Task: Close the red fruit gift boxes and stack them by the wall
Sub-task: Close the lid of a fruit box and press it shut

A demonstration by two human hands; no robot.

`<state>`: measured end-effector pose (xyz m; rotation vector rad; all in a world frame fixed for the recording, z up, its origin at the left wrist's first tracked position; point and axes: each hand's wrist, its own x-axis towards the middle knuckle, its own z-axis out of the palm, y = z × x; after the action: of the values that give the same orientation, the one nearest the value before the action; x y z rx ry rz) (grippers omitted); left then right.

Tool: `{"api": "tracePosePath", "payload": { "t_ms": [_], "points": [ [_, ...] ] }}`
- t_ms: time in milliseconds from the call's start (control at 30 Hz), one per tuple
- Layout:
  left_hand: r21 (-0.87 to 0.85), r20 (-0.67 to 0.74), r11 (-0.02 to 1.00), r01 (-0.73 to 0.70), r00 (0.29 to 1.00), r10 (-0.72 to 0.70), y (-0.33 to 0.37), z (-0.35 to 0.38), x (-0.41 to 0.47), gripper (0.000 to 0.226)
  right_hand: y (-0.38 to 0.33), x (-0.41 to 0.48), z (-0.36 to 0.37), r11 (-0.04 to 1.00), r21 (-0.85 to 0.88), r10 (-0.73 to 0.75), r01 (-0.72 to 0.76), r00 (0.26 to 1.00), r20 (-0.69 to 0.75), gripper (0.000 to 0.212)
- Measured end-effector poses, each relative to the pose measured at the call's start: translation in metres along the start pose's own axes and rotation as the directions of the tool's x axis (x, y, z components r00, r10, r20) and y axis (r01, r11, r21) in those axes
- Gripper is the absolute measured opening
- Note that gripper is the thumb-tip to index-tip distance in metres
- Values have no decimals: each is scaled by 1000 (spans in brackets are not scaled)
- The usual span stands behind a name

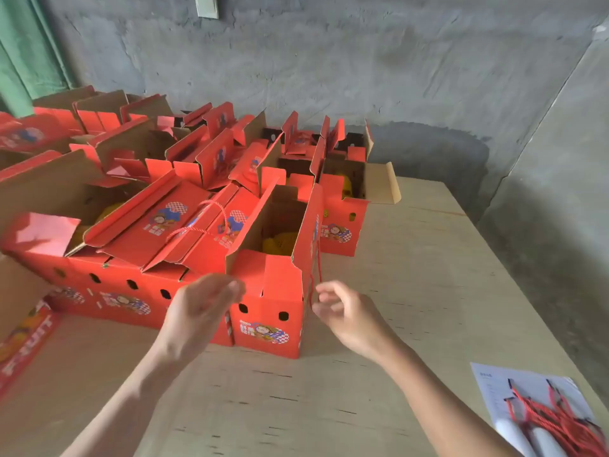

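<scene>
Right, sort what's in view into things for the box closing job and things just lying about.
Job: nearest open red box, other red boxes behind it, left hand, right hand, grey wall.
Lying about: paper sheet, loose red cords on it, green curtain.

The red gift boxes point(268, 311) are corrugated cardboard, printed red with a faint sheen outside and left raw, matt brown on the inner faces of the flaps. One closed box at the left carries a handle of twisted red cord point(211, 214). The table point(412, 258) is pale, matt plywood with dark grain flecks, the far wall point(362, 61) is rough, mottled grey cement, and at near right a smooth white paper sheet point(487, 387) bears a bundle of twisted red cords point(560, 420).
</scene>
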<state>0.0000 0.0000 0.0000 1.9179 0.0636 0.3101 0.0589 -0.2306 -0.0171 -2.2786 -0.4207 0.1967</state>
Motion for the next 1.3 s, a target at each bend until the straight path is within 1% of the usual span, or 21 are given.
{"api": "tracePosePath", "payload": {
  "t_ms": [33, 67, 133, 167, 233, 300, 367, 433, 533, 600, 667, 733, 800, 833, 900, 967, 1000, 1100, 1167, 1233, 1300],
  "points": [
    [43, -42, 996, -82, 996, 84, 4, 3, 12, 17, -5, 12, 6, 1000, 28, -5, 6, 999, -41, 43],
    [154, -86, 977, -150, 983, 164, 8, 5, 22, 9, -10, 22, 12, 998, 60, 4, 1, 996, -84, 51],
    [424, -122, 869, -256, 935, 334, 11, 9, 52, 22, -21, 42, 29, 992, 122, 42, -23, 987, -153, 61],
    [521, -83, 812, -264, 931, 356, 7, 10, 67, 32, -22, 52, 41, 989, 139, 69, -41, 977, -203, 62],
    [615, 23, 765, -192, 974, 226, 2, 8, 87, 50, -19, 63, 64, 988, 121, 127, -93, 939, -318, 59],
    [690, 92, 718, -93, 995, 40, -6, 10, 102, 55, -9, 69, 78, 970, -21, 216, -241, 902, -375, 52],
    [753, 102, 653, -81, 995, 6, -11, 14, 111, 50, 0, 71, 84, 906, -158, 313, -392, 874, -373, 52],
    [781, 91, 617, -98, 995, 43, -13, 18, 115, 46, 4, 70, 84, 893, -199, 321, -404, 880, -349, 60],
    [769, 164, 612, -187, 982, 95, -13, 25, 121, 69, 8, 66, 75, 903, -217, 283, -370, 894, -347, 59],
    [742, 251, 620, -256, 963, 97, -6, 29, 119, 79, 12, 61, 63, 923, -152, 291, -354, 899, -327, 52],
    [715, 290, 637, -288, 951, 105, 2, 37, 113, 70, 21, 56, 44, 946, -53, 293, -320, 913, -284, 40],
    [697, 290, 653, -297, 949, 122, 10, 52, 101, 52, 40, 53, 23, 958, 10, 279, -285, 930, -238, 39],
    [671, 313, 658, -341, 935, 166, 18, 74, 86, 31, 59, 52, -1, 951, 72, 308, -299, 927, -216, 37],
    [657, 344, 652, -379, 920, 189, 23, 85, 79, 29, 68, 51, -11, 944, 124, 327, -307, 921, -211, 33],
    [645, 390, 624, -441, 892, 227, 34, 110, 65, 53, 87, 46, -36, 933, 171, 349, -317, 913, -210, 24],
    [647, 390, 601, -469, 881, 268, 45, 129, 55, 69, 100, 43, -58, 939, 108, 342, -326, 914, -218, 15],
    [626, 369, 611, -485, 874, 316, 50, 141, 49, 67, 107, 41, -71, 945, 74, 326, -317, 920, -219, 14],
    [516, 290, 630, -580, 810, 509, 69, 179, 35, 38, 130, 37, -103, 960, 8, 275, -278, 943, -188, 14],
    [481, 282, 656, -582, 811, 512, 77, 204, 29, 34, 145, 35, -119, 963, 2, 266, -271, 943, -200, 23],
    [403, 300, 679, -613, 790, 535, 79, 219, 26, 29, 158, 35, -132, 952, 116, 305, -283, 905, -295, 26],
    [328, 327, 747, -579, 811, 485, 78, 213, 27, 34, 164, 33, -136, 913, 350, 352, -209, 837, -419, 23]
  ]
}}
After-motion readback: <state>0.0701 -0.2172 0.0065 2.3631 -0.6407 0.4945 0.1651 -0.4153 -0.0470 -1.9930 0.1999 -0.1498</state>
